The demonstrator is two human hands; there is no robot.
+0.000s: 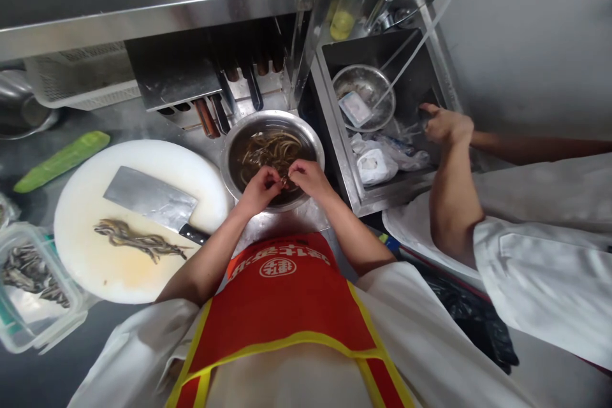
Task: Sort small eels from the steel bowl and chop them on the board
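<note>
A round steel bowl (312, 134) holds dark water and a tangle of thin brown, eel-like strips (275, 150). Over its near side, my left hand (262, 190) has thumb and fingers pinched together. Close beside it, my right hand (308, 176) is pinched too, and a small brown strip (285, 182) shows between the fingertips. Its exact kind is too small to tell. To the left, a white round cutting board (86, 204) carries a cleaver (149, 197) and a small pile of similar dark strips (138, 239).
A clear plastic box (71, 280) of dark strips and a peeled green cucumber (62, 160) flank the board. Knives (205, 118) stand in a rack behind the bowl. Right of it, a sink (342, 159) contains a metal basin (366, 80); a co-worker's hand (447, 122) reaches in.
</note>
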